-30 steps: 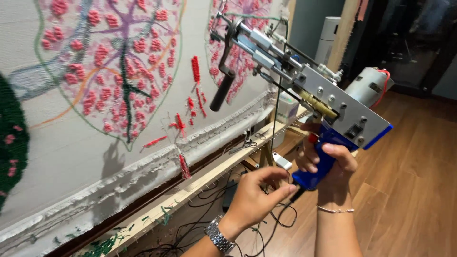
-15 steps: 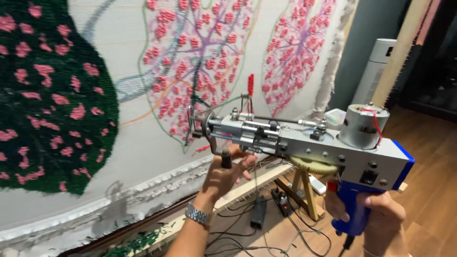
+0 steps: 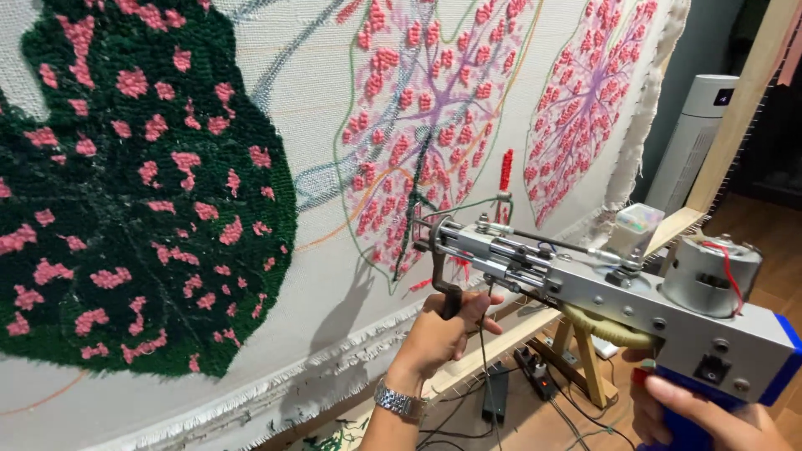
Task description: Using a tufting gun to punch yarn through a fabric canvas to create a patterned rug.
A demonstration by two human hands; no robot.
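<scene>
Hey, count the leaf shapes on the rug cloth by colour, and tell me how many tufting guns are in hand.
Dark green tufted leaf with pink spots: 1
Pink-spotted leaves with purple veins: 2
Tufting gun, left hand on its front handle, right hand on its blue grip: 1
Total: 4

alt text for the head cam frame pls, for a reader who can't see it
A person aims a grey tufting gun at a stretched cloth, left hand on its front grip, right hand on the blue rear handle. The cloth carries a dark green leaf with pink spots and two pink-tufted leaf outlines. Cables and a power strip lie on the floor below.
</scene>
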